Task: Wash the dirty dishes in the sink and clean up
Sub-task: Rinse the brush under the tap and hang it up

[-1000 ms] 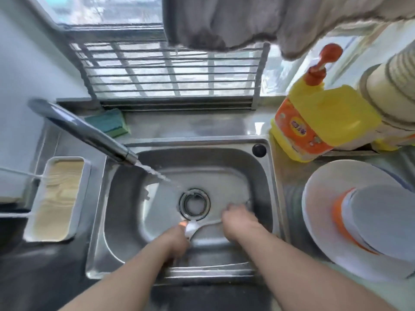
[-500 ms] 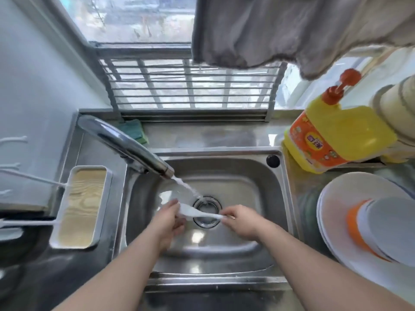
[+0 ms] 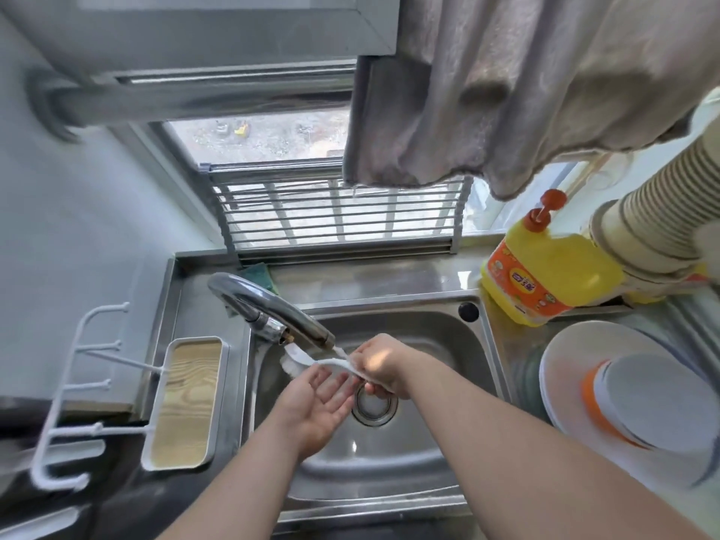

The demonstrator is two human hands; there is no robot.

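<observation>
A white dish brush (image 3: 307, 359) is held above the steel sink (image 3: 420, 454), its bristle head just under the faucet spout (image 3: 280, 313). My right hand (image 3: 380, 364) grips the brush's handle. My left hand (image 3: 319, 407) lies palm up below the brush with fingers spread, holding nothing. The sink's drain (image 3: 375, 405) shows below both hands. No dishes lie in the basin.
White plates with an orange-rimmed one (image 3: 623, 407) are stacked right of the sink. A yellow detergent bottle (image 3: 545, 274) stands at the back right. A green sponge (image 3: 257, 272) lies behind the faucet. A white tray (image 3: 187, 403) sits at the left. A grey towel (image 3: 506, 91) hangs overhead.
Both hands rose from the sink floor toward the faucet with the brush. My left hand let go of the brush head and opened palm up. The camera tilted upward.
</observation>
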